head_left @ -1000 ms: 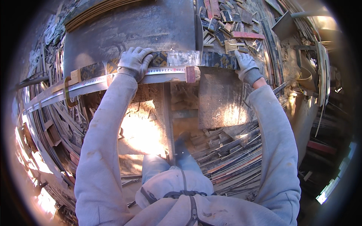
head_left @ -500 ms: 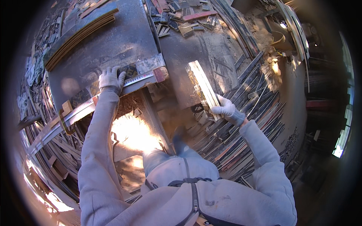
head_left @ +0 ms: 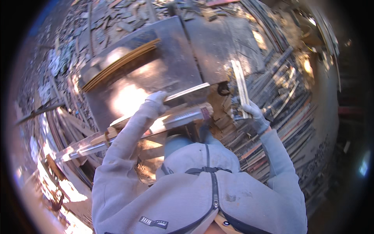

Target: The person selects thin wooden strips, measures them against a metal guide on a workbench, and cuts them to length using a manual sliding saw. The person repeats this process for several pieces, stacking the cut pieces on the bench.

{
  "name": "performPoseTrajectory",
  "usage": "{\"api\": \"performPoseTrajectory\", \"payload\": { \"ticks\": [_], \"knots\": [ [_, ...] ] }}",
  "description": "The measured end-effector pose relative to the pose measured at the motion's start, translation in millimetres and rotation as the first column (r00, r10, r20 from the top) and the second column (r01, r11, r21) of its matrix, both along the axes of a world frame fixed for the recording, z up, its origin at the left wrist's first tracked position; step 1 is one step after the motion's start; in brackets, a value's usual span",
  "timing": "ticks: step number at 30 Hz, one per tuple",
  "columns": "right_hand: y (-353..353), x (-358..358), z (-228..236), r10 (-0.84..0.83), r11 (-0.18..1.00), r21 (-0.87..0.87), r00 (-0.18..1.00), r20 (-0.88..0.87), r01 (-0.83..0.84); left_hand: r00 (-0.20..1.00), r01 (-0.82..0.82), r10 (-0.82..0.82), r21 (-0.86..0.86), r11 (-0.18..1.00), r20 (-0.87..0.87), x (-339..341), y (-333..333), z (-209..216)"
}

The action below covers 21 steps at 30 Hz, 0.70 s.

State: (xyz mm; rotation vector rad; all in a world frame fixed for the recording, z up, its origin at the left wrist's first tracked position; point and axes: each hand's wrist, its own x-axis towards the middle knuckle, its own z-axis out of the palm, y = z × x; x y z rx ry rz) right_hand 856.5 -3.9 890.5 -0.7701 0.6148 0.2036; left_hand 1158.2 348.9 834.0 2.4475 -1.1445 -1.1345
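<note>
Here, the pale wood strip (head_left: 239, 82) juts forward from my right hand (head_left: 254, 110), pinched at its near end; my left hand (head_left: 157, 100), blurred, is closed on a board (head_left: 188, 93). Nearer me, my left sleeve partly hides the ruler rail (head_left: 183, 118), markings unreadable. Stacked sheets (head_left: 122, 64) occupy the dark surface (head_left: 175, 50) beyond; scrap strips (head_left: 269, 146) crowd my right.

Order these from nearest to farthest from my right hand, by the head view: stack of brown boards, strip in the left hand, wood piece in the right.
1. Wood piece: in the right hand.
2. Strip: to the left, in the left hand.
3. Stack of brown boards: farther left, on the dark sheet.
</note>
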Motion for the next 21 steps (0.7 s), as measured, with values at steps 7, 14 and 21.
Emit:
{"api": "performPoseTrajectory", "payload": {
  "ticks": [7,14,21],
  "knots": [
    [28,-12,5,-0.022,0.999,0.027,0.991,-0.135,0.026,0.989,-0.131,0.142,0.212,0.968,-0.037,45,38,33],
    [32,-4,-3,-0.141,0.908,0.380,0.983,-0.122,0.177,0.957,-0.253,0.285,0.305,0.918,-0.063,85,89,-11],
    [35,19,1,0.014,0.970,0.242,0.987,-0.163,0.026,0.837,-0.258,0.394,-0.361,0.896,0.380,-48,76,-45]
  ]
}}
